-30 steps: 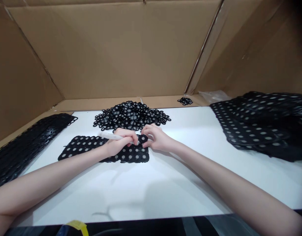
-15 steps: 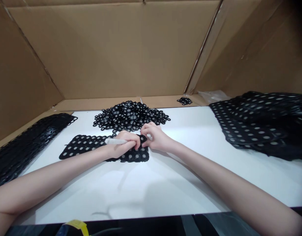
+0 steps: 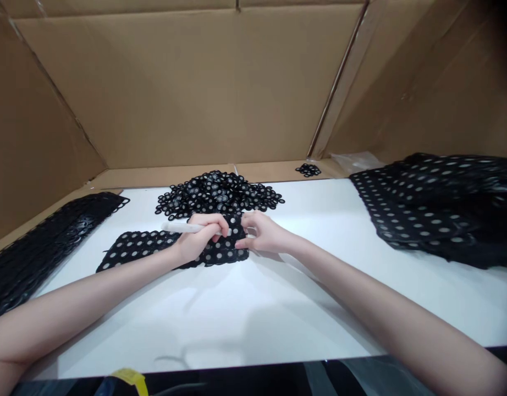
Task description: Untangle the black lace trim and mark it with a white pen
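A white pen-like tool (image 3: 177, 226) is gripped in my left hand (image 3: 199, 236), its back end pointing left and its tip near the fabric. Under that hand lies a black panel of joined rings (image 3: 133, 245), with pale dots showing through the holes. My right hand (image 3: 265, 234) pinches the panel's right edge between thumb and fingers. Something small and whitish shows between those fingers, too small to name. Just behind both hands is a heap of loose black rings (image 3: 214, 192), touching or nearly touching the panel's far edge.
A long black ring-mesh strip (image 3: 51, 236) lies along the left side. On the right spreads a large black dotted mesh (image 3: 435, 203), beside a clear plastic bag (image 3: 356, 161). A small cluster of rings (image 3: 308, 169) sits at the back. Cardboard walls (image 3: 204, 88) surround the white tabletop (image 3: 196, 330).
The panel's right end has shifted away from me towards the heap, and more of it shows between my hands. My left hand has moved slightly left and away with the tool.
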`<act>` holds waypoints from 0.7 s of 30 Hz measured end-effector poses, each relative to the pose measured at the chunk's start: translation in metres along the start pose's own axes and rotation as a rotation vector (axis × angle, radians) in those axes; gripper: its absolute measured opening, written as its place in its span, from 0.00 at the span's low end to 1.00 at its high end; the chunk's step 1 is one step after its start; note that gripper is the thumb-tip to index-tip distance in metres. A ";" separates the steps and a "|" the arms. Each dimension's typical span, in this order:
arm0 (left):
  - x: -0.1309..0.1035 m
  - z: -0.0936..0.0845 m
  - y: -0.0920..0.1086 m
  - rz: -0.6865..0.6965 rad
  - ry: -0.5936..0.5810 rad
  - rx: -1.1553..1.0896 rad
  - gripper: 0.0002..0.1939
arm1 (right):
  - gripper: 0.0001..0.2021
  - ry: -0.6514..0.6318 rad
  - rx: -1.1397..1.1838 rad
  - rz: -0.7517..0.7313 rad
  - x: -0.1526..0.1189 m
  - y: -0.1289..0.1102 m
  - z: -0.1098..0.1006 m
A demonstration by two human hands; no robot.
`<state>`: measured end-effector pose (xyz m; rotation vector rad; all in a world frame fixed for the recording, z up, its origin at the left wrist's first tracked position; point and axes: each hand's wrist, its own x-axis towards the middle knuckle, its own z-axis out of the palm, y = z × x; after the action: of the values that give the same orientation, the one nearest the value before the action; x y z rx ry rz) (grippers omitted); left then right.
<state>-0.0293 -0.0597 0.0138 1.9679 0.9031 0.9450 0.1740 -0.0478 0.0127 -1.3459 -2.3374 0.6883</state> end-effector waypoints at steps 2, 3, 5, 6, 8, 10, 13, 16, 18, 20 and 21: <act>-0.002 0.001 0.001 -0.038 0.037 -0.090 0.11 | 0.20 0.030 0.015 -0.007 0.002 0.005 0.003; -0.004 0.001 0.001 -0.052 0.030 -0.117 0.11 | 0.20 0.038 0.026 -0.010 0.003 0.008 0.004; -0.005 0.002 0.001 -0.073 -0.033 -0.115 0.11 | 0.20 0.049 0.048 -0.023 0.004 0.012 0.004; -0.005 0.003 0.001 -0.079 -0.069 -0.097 0.11 | 0.20 0.049 0.058 -0.033 0.004 0.014 0.003; -0.005 0.004 -0.001 -0.086 -0.111 -0.062 0.12 | 0.19 0.050 0.072 -0.052 0.004 0.016 0.003; -0.004 0.004 -0.002 -0.082 -0.123 -0.030 0.12 | 0.18 0.052 0.077 -0.067 0.004 0.017 0.003; -0.002 0.004 -0.003 -0.059 -0.143 0.027 0.12 | 0.16 0.051 0.076 -0.082 0.004 0.015 0.003; -0.001 0.004 -0.005 -0.037 -0.188 0.066 0.12 | 0.16 0.043 0.048 -0.046 0.002 0.007 0.001; 0.000 0.004 -0.006 -0.025 -0.233 0.076 0.12 | 0.18 0.041 0.015 -0.012 0.001 0.000 -0.002; 0.002 0.005 -0.007 -0.002 -0.267 0.085 0.12 | 0.19 0.040 -0.010 -0.011 0.000 -0.008 -0.005; 0.003 0.005 -0.007 0.011 -0.278 0.093 0.13 | 0.19 0.041 -0.018 -0.014 -0.001 -0.011 -0.006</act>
<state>-0.0256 -0.0560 0.0062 2.1197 0.7897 0.6240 0.1698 -0.0517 0.0234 -1.3367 -2.3238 0.6311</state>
